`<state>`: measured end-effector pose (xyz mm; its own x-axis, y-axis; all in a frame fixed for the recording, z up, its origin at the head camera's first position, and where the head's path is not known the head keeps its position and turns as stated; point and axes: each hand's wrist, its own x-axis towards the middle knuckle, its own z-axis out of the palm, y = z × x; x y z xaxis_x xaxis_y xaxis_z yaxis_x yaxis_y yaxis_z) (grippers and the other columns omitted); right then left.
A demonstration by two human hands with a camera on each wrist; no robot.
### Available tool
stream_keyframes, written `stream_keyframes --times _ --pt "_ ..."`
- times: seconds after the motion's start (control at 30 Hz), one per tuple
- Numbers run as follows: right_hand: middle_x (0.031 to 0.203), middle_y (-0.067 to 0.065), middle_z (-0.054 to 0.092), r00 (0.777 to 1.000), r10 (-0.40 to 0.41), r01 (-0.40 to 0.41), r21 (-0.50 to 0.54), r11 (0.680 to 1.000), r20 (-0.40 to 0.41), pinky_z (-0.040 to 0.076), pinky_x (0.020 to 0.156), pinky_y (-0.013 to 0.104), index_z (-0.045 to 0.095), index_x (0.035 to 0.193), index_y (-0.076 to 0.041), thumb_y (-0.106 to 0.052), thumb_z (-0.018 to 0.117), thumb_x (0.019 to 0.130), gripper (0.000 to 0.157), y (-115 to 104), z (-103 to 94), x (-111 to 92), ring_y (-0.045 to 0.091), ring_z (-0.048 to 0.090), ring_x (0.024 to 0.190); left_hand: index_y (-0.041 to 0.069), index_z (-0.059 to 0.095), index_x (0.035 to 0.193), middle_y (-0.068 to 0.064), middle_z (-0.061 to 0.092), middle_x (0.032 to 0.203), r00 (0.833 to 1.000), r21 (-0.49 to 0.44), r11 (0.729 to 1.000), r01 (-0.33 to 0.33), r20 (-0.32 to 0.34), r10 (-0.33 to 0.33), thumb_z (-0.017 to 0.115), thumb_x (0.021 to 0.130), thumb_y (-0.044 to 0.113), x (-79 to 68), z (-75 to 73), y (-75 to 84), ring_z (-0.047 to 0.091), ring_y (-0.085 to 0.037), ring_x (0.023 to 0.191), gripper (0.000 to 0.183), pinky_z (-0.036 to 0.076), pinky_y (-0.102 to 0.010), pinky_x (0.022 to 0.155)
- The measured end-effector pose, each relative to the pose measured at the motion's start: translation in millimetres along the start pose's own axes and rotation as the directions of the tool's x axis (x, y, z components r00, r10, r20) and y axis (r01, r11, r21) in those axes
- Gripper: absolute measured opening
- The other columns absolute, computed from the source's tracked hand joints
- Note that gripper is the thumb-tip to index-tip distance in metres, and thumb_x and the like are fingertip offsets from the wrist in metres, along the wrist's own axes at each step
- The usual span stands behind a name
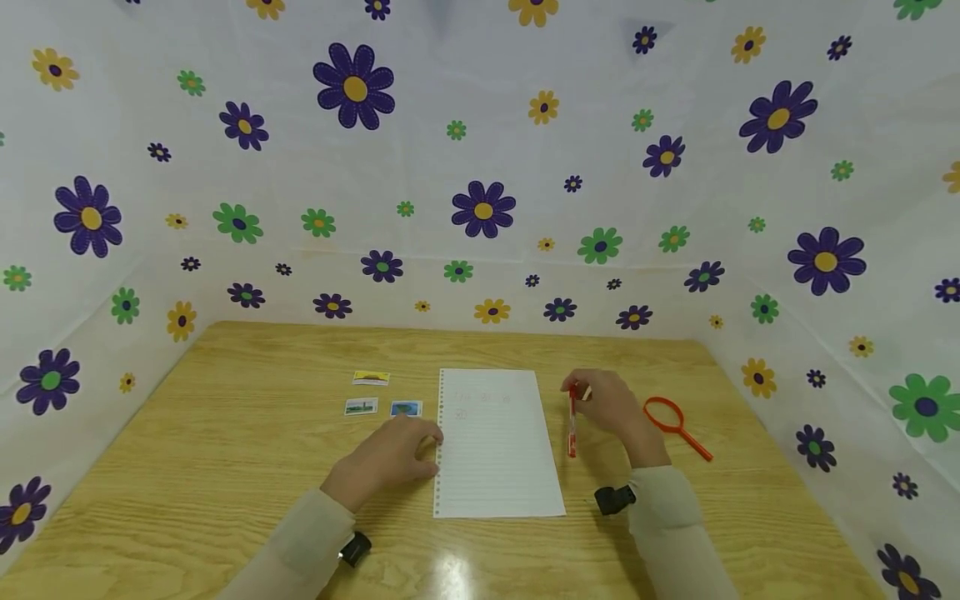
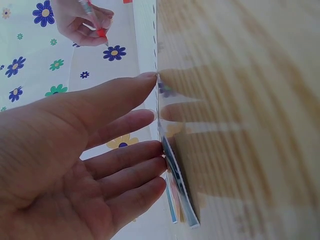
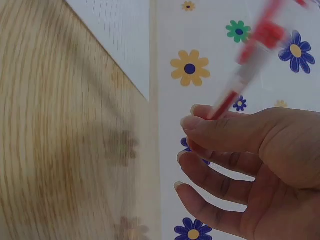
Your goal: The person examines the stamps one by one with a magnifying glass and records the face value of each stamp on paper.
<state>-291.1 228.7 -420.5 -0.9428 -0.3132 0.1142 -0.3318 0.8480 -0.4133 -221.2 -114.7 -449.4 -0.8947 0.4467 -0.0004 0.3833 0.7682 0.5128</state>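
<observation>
A lined, hole-punched sheet of paper (image 1: 498,458) lies on the table with faint writing near its top. My left hand (image 1: 386,458) rests by the sheet's left edge, fingers fairly straight and spread. In the left wrist view its fingertips come close to a small picture card (image 2: 180,185); whether they touch it I cannot tell. My right hand (image 1: 606,407), raised to the right of the sheet, pinches a red pen (image 1: 572,429) between thumb and forefinger. The pen is blurred in the right wrist view.
Three small stamp-like cards lie left of the sheet: a yellow one (image 1: 371,377), a pale one (image 1: 362,406) and a blue one (image 1: 406,408). A red magnifying glass (image 1: 678,427) lies right of my right hand. Flower-printed cloth (image 1: 420,167) surrounds the wooden table (image 1: 247,417).
</observation>
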Motion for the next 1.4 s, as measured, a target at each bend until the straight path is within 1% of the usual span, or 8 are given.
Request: stream_keyframes --times 0.27,0.5,0.57,0.77,0.97,1.1,1.2,1.4 --pt "0.092 0.012 0.073 1.0 0.025 -0.025 0.029 0.999 0.007 0.06 0.076 0.04 0.072 0.104 -0.002 0.005 0.075 0.086 0.02 15.1 -7.1 -4.0 0.023 0.065 0.08 0.005 0.074 0.113 -0.013 0.073 0.125 1.0 0.006 1.0 0.004 -0.001 -0.004 0.085 0.084 0.015 -1.1 -1.3 1.4 0.065 -0.026 0.112 0.033 0.054 -0.048 0.1" --pt "0.097 0.013 0.072 0.994 0.099 -0.1 0.021 0.995 0.048 0.059 0.083 0.043 0.071 0.106 -0.005 0.004 0.074 0.087 0.021 24.3 -9.6 -6.9 0.026 0.06 0.087 0.005 0.074 0.113 -0.013 0.073 0.124 1.0 0.008 1.0 0.002 -0.004 -0.002 0.085 0.084 0.015 -0.7 -0.9 1.0 0.065 -0.026 0.111 0.033 0.053 -0.049 0.099" --pt "0.097 0.014 0.072 0.993 0.102 -0.104 0.027 0.994 0.063 0.059 0.083 0.044 0.07 0.105 -0.005 0.004 0.074 0.087 0.021 26.0 -9.4 -7.2 0.026 0.06 0.086 0.005 0.074 0.113 -0.013 0.073 0.124 1.0 0.007 1.0 0.0 -0.004 0.0 0.085 0.084 0.014 -0.5 -0.7 0.6 0.065 -0.027 0.111 0.033 0.054 -0.049 0.099" --pt "0.097 0.014 0.073 0.99 0.098 -0.104 0.059 0.993 0.103 0.058 0.082 0.043 0.071 0.102 -0.006 0.004 0.076 0.086 0.019 29.5 -6.6 -7.5 0.024 0.06 0.083 0.005 0.074 0.113 -0.012 0.073 0.124 1.0 0.009 1.0 -0.005 -0.005 0.005 0.085 0.084 0.014 0.3 0.5 -1.2 0.066 -0.026 0.111 0.032 0.054 -0.048 0.098" --pt "0.099 0.013 0.073 0.987 0.097 -0.099 0.014 0.995 0.127 0.056 0.087 0.048 0.072 0.101 -0.008 0.003 0.076 0.086 0.019 32.6 -4.2 -7.0 0.027 0.061 0.091 0.005 0.074 0.113 -0.012 0.074 0.122 1.0 0.007 1.0 -0.003 -0.005 0.003 0.085 0.084 0.014 0.3 0.0 -0.4 0.064 -0.023 0.106 0.032 0.054 -0.048 0.096" --pt "0.1 0.013 0.073 0.986 0.098 -0.1 0.008 0.995 0.133 0.056 0.09 0.051 0.074 0.101 -0.008 0.005 0.074 0.086 0.02 35.5 -4.1 -6.8 0.028 0.061 0.093 0.006 0.074 0.113 -0.012 0.074 0.122 1.0 -0.005 1.0 0.024 0.0 -0.024 0.085 0.084 0.013 0.4 -1.2 2.6 0.06 -0.02 0.1 0.031 0.053 -0.046 0.095" --pt "0.098 0.012 0.072 0.988 0.085 -0.088 0.017 0.996 0.132 0.057 0.087 0.048 0.075 0.101 -0.007 0.007 0.073 0.085 0.021 37.1 -4.7 -7.3 0.027 0.061 0.09 0.006 0.074 0.113 -0.011 0.074 0.123 0.999 -0.006 0.999 0.038 0.004 -0.038 0.085 0.084 0.013 -0.7 -1.8 4.4 0.062 -0.021 0.103 0.031 0.053 -0.046 0.097" --pt "0.098 0.013 0.071 0.99 0.067 -0.072 0.037 0.997 0.127 0.059 0.086 0.047 0.075 0.102 -0.004 0.011 0.07 0.087 0.023 40.2 -4.3 -7.7 0.027 0.063 0.089 0.006 0.074 0.112 -0.011 0.073 0.123 0.999 -0.009 0.999 0.035 0.006 -0.035 0.085 0.084 0.012 -1.2 -2.2 4.8 0.063 -0.024 0.108 0.031 0.053 -0.048 0.098"
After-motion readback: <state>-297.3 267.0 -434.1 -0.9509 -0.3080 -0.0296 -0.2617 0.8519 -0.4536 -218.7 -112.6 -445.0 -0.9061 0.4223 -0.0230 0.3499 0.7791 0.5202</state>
